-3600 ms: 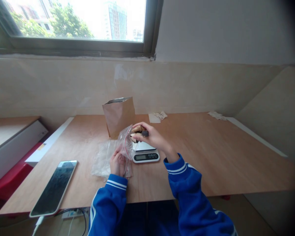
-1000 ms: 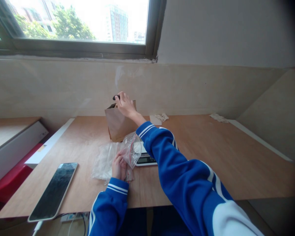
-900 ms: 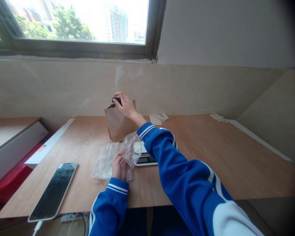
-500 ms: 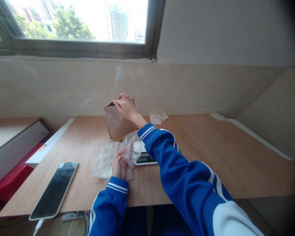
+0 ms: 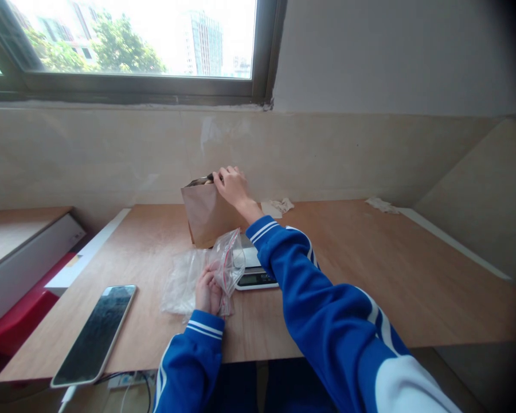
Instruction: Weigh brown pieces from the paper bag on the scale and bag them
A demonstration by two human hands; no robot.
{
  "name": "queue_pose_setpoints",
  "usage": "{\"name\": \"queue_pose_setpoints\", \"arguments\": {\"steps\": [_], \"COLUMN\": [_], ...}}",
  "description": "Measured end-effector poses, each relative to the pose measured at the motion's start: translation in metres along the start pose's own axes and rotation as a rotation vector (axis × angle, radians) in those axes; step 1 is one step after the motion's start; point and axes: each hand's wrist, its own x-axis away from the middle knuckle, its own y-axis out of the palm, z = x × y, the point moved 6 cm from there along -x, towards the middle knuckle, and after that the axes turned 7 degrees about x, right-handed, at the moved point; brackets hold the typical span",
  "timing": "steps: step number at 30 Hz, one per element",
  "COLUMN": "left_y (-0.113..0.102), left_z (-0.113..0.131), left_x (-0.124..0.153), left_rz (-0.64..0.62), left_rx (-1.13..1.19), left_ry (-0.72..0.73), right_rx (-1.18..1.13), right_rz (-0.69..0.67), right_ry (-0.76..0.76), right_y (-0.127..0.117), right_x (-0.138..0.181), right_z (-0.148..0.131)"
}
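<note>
A brown paper pouch stands upright at the back of the wooden table. My right hand is stretched out to its open top, fingers curled over the right rim; whether they hold anything is hidden. My left hand is closed on a clear zip bag with a red seal line, holding it up near the table's front. A small digital kitchen scale sits just right of that bag, partly behind my right sleeve.
A pile of clear plastic bags lies left of my left hand. A phone on a white cable rests at the front left edge. Crumpled paper scraps lie at the back. A white box is on the left.
My right hand left the zip bag by the scale with dark pieces, reached to the pouch's top, and now rests on its right rim; the pieces are no longer visible. Left hand unmoved.
</note>
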Motion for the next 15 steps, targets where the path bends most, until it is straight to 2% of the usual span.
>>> {"name": "queue_pose_setpoints", "arguments": {"steps": [9, 12, 15], "left_y": [0.007, 0.013, 0.016], "left_z": [0.004, 0.006, 0.009], "left_x": [0.005, 0.010, 0.012], "left_rz": [0.016, 0.005, -0.013], "left_rx": [0.019, 0.034, 0.055], "left_ry": [-0.014, -0.018, 0.007], "right_rx": [0.001, -0.070, -0.222], "right_rz": [-0.063, -0.004, 0.084], "right_ry": [0.015, 0.068, 0.210], "right_y": [0.001, -0.007, -0.022], "right_x": [0.005, 0.017, 0.050], "right_z": [0.008, 0.013, 0.021]}}
